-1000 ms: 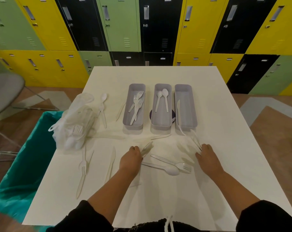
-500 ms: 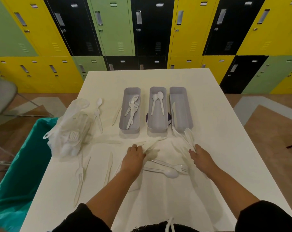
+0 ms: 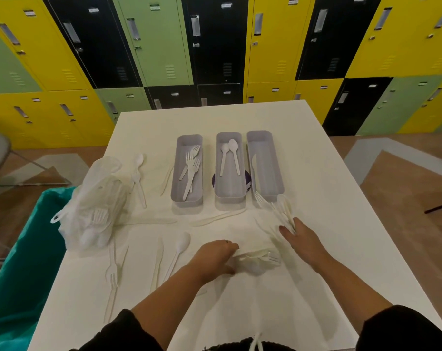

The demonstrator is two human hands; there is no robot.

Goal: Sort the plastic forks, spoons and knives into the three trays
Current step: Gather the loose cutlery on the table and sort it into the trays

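White plastic cutlery lies scattered over the desk [image 3: 316, 173] before three grey trays: forks in the left tray [image 3: 187, 171], spoons in the middle tray [image 3: 229, 168], one knife in the right tray [image 3: 265, 164]. The left hand [image 3: 213, 257] grips a blurred clump [image 3: 257, 260], seemingly a fork and spoon. The right hand [image 3: 302, 238] holds fanned pieces [image 3: 282, 209], fingers partly hidden behind them. A purple object [image 3: 214, 179] peeks between trays.

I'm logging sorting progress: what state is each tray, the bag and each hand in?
Left tray: holds three forks.
Middle tray: holds two spoons.
Right tray: holds one knife.
Plastic bag: lying open, cutlery inside.
Left hand: grips cutlery on the table.
Right hand: holds several pieces.
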